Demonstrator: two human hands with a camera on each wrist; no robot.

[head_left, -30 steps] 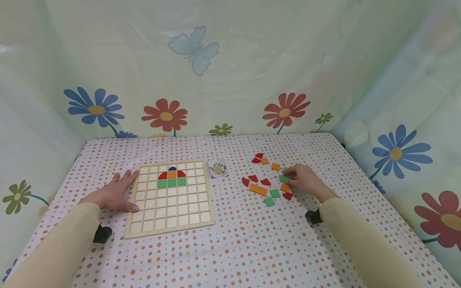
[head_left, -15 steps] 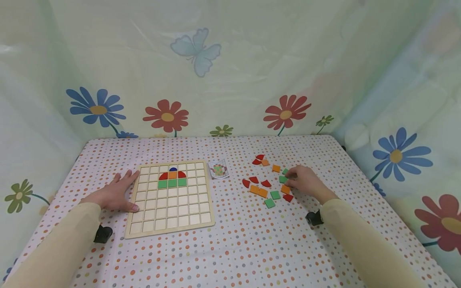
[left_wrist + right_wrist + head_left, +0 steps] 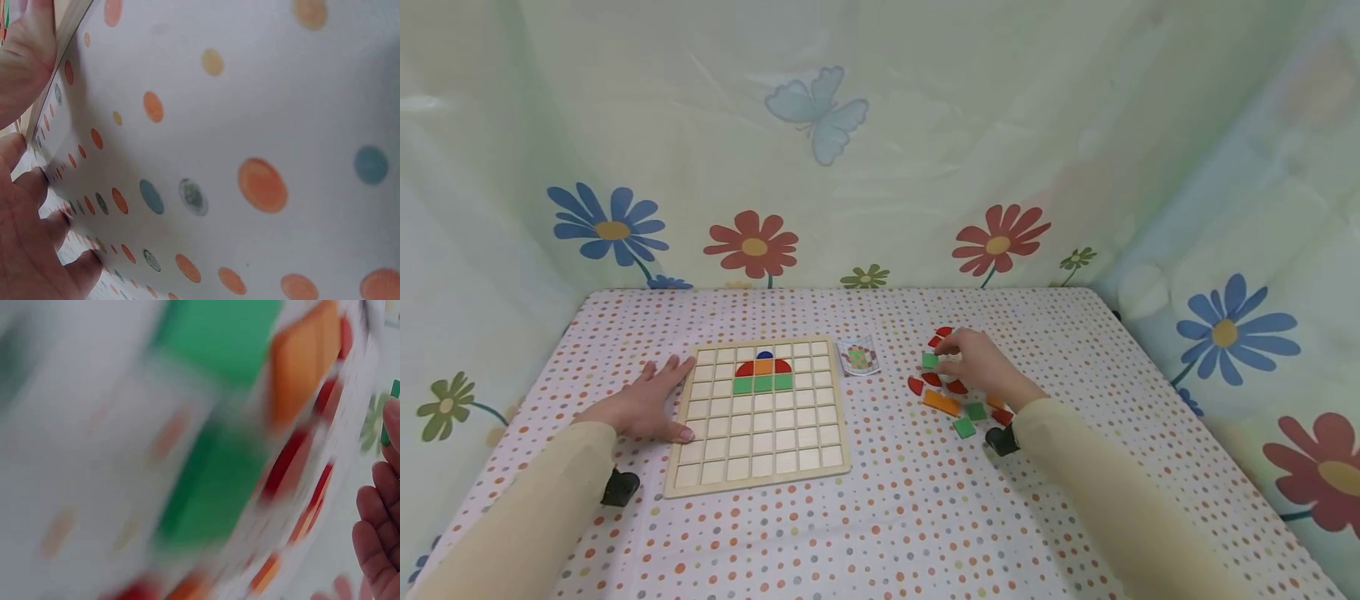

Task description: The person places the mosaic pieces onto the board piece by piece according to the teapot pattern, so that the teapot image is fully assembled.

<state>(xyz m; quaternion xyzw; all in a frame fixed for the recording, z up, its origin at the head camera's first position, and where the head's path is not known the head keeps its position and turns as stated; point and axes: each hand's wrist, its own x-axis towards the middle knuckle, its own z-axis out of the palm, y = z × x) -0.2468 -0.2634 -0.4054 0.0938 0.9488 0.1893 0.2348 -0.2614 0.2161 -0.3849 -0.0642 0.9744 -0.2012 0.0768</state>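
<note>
A wooden grid board [image 3: 763, 442] lies on the left half of the table. On its upper cells sit a blue piece [image 3: 765, 355], an orange square [image 3: 763, 367], red quarter-circles [image 3: 745, 369] on either side and a row of green squares [image 3: 763, 383]. My left hand [image 3: 643, 408] rests at the board's left edge, fingers spread, the thumb touching the frame. Above the loose tiles, my right hand [image 3: 983, 367] pinches a green square tile [image 3: 929, 360] between thumb and fingertips. The right wrist view shows that tile [image 3: 385, 428] edge-on, at the far right.
Several loose tiles lie beneath and around the right hand: orange [image 3: 941, 403], green [image 3: 964, 427] and red [image 3: 915, 385]. A small printed picture card [image 3: 858, 356] lies right of the board. The dotted table [image 3: 880, 533] meets a flowered curtain [image 3: 917, 183] behind.
My right hand has moved left from the tile group's right side, carrying a green square tile. The left hand has stayed at the board's edge. The head view has shifted slightly.
</note>
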